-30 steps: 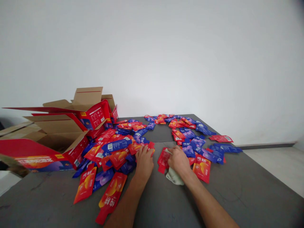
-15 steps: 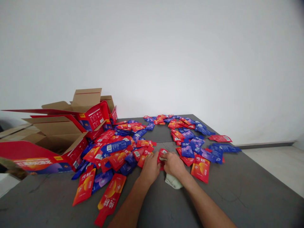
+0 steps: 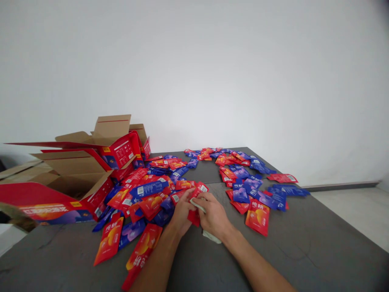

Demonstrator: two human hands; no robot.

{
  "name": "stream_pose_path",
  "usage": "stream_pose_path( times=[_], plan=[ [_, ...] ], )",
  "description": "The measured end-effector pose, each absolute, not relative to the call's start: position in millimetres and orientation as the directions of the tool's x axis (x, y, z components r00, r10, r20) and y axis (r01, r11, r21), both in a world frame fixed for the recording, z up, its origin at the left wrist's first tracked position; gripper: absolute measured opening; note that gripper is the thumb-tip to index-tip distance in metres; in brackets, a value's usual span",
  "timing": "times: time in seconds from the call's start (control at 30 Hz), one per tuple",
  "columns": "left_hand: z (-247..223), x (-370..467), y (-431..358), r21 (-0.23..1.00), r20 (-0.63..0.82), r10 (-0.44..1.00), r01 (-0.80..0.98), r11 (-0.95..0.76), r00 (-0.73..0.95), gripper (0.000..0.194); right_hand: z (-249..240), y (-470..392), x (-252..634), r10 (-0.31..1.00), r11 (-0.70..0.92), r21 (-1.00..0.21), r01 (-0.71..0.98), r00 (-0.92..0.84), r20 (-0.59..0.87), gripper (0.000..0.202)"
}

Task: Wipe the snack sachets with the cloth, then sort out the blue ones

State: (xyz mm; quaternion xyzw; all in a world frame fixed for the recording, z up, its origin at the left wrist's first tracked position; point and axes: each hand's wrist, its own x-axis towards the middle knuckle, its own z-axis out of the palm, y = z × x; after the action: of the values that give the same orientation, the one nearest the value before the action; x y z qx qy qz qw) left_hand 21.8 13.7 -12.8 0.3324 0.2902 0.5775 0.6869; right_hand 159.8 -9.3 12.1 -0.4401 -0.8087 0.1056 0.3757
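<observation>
Between my two hands is a red pouch (image 3: 193, 218), tilted, its barcode end sticking up above my fingers. My left hand (image 3: 183, 211) grips the pouch along its left side. A pale green cloth (image 3: 212, 236) is bunched in my right hand (image 3: 213, 215); one fold of it presses against the face of the pouch and the rest hangs below my palm. Left of my hands lies a heap of red and blue pouches (image 3: 150, 188). To the right, more pouches, including a red one with orange fruit (image 3: 257, 216), lie spread out.
Open red cardboard boxes (image 3: 100, 194) stand at the left, some stacked behind. The dark grey table (image 3: 291, 243) reaches back to a white wall (image 3: 231, 73). More pouches (image 3: 206, 152) lie along the table's far end.
Both hands have risen from the table and shifted slightly left, bringing the red pouch up with them. The cloth has moved along with my right hand.
</observation>
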Motion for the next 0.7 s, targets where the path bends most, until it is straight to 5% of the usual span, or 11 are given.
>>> stream_pose_path(
  times=[0.23,0.33,0.43,0.57,0.7],
  plan=[
    [-6,29,5,0.816,0.041,0.953,-0.56,0.141,0.301,0.093,11,3,173,0.798,0.449,-0.517,0.729,-0.067,0.6,0.038],
    [-3,28,4,0.803,0.044,0.944,-0.574,0.161,0.327,0.094,13,1,174,0.782,0.476,-0.478,0.738,-0.106,0.614,0.039],
    [1,23,6,0.744,0.019,0.956,-0.643,0.183,0.294,0.08,17,-10,164,0.774,0.568,-0.427,0.703,-0.281,0.567,0.04],
    [10,22,10,0.706,-0.001,0.985,-0.697,0.124,0.174,0.037,20,-24,151,0.737,0.664,-0.391,0.637,-0.469,0.487,0.041],
    [7,27,15,0.685,-0.054,0.997,-0.724,0.078,0.056,0.035,19,-22,152,0.744,0.662,-0.421,0.62,-0.471,0.474,0.045]
  ],
)
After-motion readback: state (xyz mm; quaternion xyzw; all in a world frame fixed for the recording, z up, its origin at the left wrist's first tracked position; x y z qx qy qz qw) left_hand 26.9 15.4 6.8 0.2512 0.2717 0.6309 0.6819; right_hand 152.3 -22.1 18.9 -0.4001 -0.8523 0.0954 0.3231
